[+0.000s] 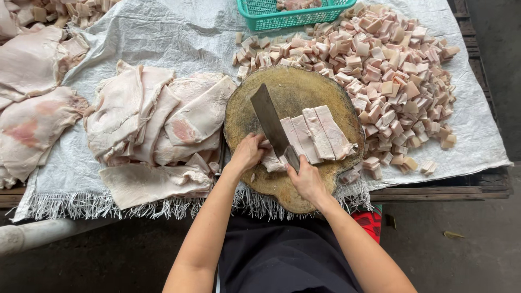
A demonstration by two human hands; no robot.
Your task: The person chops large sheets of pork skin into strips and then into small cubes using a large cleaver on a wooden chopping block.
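Right hand (306, 179) grips the cleaver (274, 127) handle, left hand (247, 153) pinning the pork fat strips (317, 133) on the round chopping block (293, 92). Probably best to curl those fingertips back, keep cuts even, then sweep onto the cube pile (391, 70).

A low wooden table (488, 187), draped in a fringed white woven sheet (179, 32), stands on a dark grey concrete floor (467, 255) under even daylight.
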